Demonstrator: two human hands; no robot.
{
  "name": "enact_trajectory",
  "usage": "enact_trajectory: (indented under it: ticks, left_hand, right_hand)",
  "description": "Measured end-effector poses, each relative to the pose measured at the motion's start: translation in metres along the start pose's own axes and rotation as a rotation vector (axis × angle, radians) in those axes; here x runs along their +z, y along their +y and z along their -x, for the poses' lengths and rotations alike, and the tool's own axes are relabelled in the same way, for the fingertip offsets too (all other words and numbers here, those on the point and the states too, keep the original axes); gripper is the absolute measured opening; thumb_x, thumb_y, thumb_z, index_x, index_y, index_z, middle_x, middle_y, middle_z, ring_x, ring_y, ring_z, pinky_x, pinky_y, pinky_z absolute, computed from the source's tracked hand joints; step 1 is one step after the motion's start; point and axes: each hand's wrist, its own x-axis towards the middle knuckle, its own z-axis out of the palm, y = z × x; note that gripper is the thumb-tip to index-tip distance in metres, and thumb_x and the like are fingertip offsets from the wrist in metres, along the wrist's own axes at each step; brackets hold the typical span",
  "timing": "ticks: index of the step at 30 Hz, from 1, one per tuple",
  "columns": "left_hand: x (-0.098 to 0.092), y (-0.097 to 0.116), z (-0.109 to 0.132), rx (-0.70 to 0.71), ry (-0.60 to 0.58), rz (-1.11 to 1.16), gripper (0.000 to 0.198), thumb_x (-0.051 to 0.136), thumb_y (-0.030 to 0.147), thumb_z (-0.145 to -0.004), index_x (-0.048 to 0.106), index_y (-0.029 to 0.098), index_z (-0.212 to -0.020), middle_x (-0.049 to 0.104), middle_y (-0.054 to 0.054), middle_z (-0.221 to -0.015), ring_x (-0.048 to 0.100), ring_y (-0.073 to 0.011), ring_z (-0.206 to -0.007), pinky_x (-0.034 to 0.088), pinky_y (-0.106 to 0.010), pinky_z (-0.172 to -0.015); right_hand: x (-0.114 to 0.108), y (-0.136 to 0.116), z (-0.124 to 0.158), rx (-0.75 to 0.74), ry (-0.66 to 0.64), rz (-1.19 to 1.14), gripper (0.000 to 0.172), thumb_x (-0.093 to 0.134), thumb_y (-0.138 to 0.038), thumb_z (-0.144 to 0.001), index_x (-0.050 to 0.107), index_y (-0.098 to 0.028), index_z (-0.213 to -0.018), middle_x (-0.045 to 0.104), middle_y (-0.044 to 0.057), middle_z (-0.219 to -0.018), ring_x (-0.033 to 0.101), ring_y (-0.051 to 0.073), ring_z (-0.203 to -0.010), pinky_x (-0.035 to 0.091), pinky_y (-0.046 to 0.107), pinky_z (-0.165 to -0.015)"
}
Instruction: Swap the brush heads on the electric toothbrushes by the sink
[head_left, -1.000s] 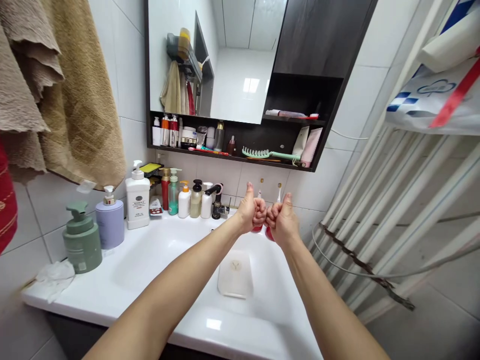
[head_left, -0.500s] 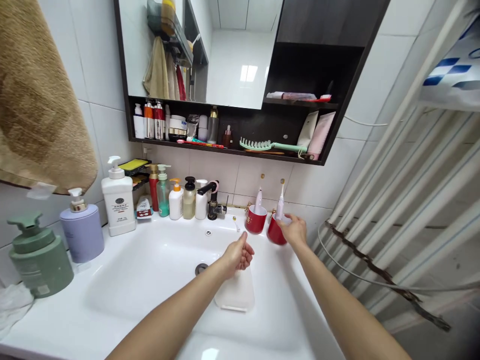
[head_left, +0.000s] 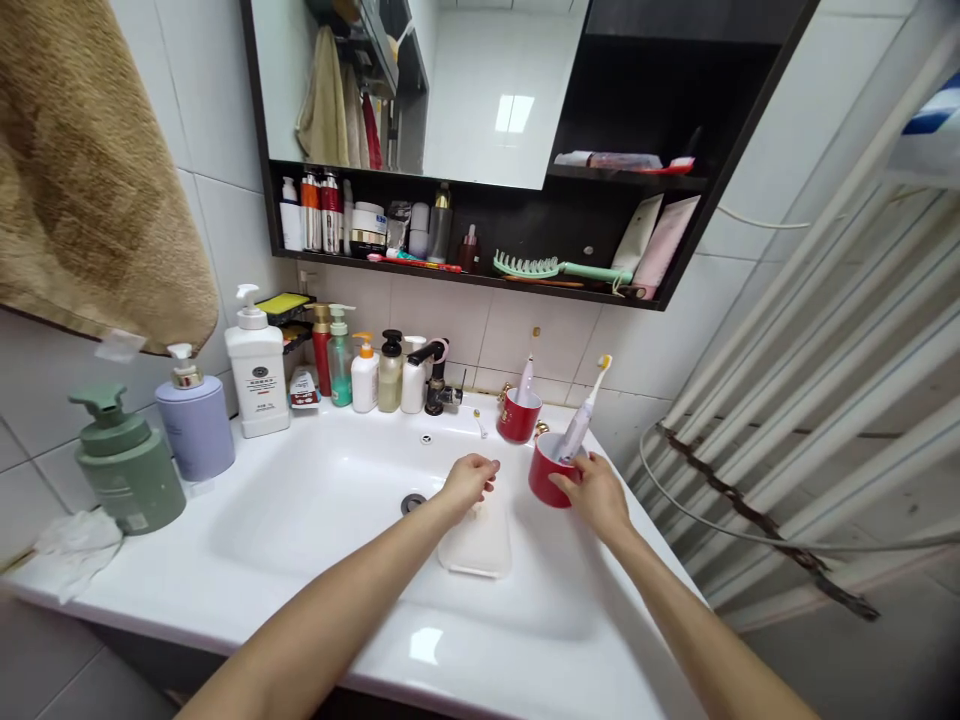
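Observation:
My right hand (head_left: 598, 492) grips the right side of a red cup (head_left: 546, 480), thumb in front and fingers at the rim. An electric toothbrush (head_left: 577, 430) with a white handle leans in this cup, its yellowish bristles up and to the right. Behind it to the left, a second red cup (head_left: 517, 419) holds another electric toothbrush (head_left: 527, 380). My left hand (head_left: 469, 482) hovers over the basin with curled fingers and nothing visible in them. Below it lies a pale flat tray-like piece (head_left: 475, 550), its far end partly hidden by the hand.
The white sink (head_left: 300, 560) has a black faucet (head_left: 437, 378) at the back. Several pump bottles (head_left: 365, 374) line the left and back rim. A dark mirror cabinet (head_left: 480, 278) hangs above, with a green hairbrush (head_left: 555, 268). White pipes (head_left: 795, 400) stand at the right.
The red cup in my right hand has come nearer, away from the back rim, and its toothbrush now leans further right. The view has shifted slightly. My left hand stays over the basin.

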Motion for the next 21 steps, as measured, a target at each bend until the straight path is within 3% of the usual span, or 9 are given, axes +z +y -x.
enact_trajectory:
  ticks: [3, 7, 10, 16, 21]
  left_hand:
    - [0.009, 0.009, 0.0, 0.135, 0.085, -0.094, 0.02, 0.048, 0.028, -0.06, 0.049, 0.015, -0.075, 0.051, -0.004, -0.078, 0.046, -0.0114, -0.07, 0.034, -0.023, -0.063]
    - [0.014, 0.014, -0.003, 0.274, 0.139, -0.189, 0.035, 0.055, 0.023, -0.054, 0.049, 0.019, -0.088, 0.051, -0.004, -0.093, 0.043, -0.015, -0.087, 0.028, -0.024, -0.077]
    - [0.011, 0.008, -0.007, 0.281, 0.18, -0.23, 0.039, 0.056, 0.02, -0.052, 0.049, 0.02, -0.09, 0.053, -0.004, -0.09, 0.043, -0.0177, -0.088, 0.028, -0.027, -0.078]
    - [0.0, -0.005, -0.017, 0.299, 0.281, -0.18, 0.021, 0.05, 0.016, -0.057, 0.053, 0.018, -0.077, 0.055, -0.001, -0.075, 0.047, -0.0152, -0.077, 0.033, -0.026, -0.072]
    - [-0.014, 0.011, -0.012, 0.384, 0.381, -0.013, 0.026, 0.045, 0.021, -0.064, 0.047, 0.016, -0.089, 0.052, -0.001, -0.08, 0.046, -0.01, -0.073, 0.035, -0.021, -0.068]
  right_hand:
    - [0.009, -0.019, 0.022, -0.066, -0.075, -0.082, 0.019, 0.048, -0.029, -0.06, 0.054, -0.016, -0.072, 0.044, 0.009, -0.089, 0.047, 0.02, -0.085, 0.035, 0.029, -0.072]
    - [0.026, -0.043, 0.043, -0.131, -0.153, -0.191, 0.013, 0.048, -0.026, -0.06, 0.052, -0.017, -0.069, 0.043, 0.009, -0.094, 0.046, 0.02, -0.087, 0.036, 0.029, -0.071]
    - [0.034, -0.055, 0.052, -0.135, -0.191, -0.268, 0.006, 0.047, -0.022, -0.06, 0.05, -0.019, -0.064, 0.044, 0.007, -0.092, 0.049, 0.019, -0.082, 0.038, 0.03, -0.067]
    - [0.044, -0.064, 0.056, -0.117, -0.239, -0.31, 0.004, 0.048, -0.022, -0.059, 0.046, -0.019, -0.058, 0.043, 0.009, -0.099, 0.048, 0.02, -0.083, 0.037, 0.031, -0.068]
    - [0.055, -0.057, 0.052, -0.073, -0.28, -0.283, 0.007, 0.047, -0.024, -0.06, 0.046, -0.018, -0.06, 0.039, 0.012, -0.104, 0.048, 0.021, -0.085, 0.037, 0.031, -0.067]
